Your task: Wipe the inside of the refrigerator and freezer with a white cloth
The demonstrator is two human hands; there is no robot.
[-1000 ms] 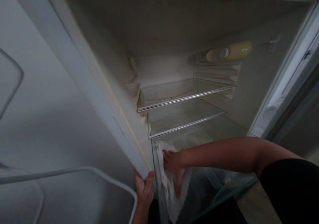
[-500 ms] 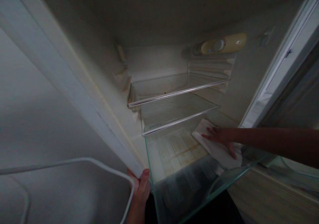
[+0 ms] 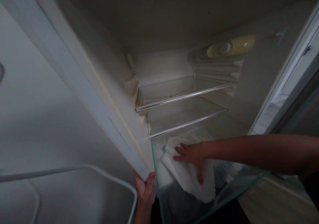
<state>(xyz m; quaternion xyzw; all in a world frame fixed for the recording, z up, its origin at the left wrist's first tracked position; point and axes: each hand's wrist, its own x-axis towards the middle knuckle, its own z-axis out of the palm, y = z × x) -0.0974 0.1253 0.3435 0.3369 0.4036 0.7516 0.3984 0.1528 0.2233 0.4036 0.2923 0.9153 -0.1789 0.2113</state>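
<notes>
My right hand lies flat with fingers spread on a white cloth, pressing it onto the lowest glass shelf inside a refrigerator. The cloth is spread out, partly hidden under the palm, and covers the left-middle of the glass. Low on the left, my left hand is closed around the front edge of the refrigerator's side wall, thumb towards the inside. The glass juts out past the front opening, beside that hand.
Two glass shelves with shiny front trims, an upper shelf and a middle shelf, sit above the cloth. A yellowed control housing with a round knob is on the right wall. A pale curved bar stands out at lower left.
My right hand and the cloth have slid left and towards me across the glass. My left hand keeps its hold on the wall edge. The view has shifted slightly.
</notes>
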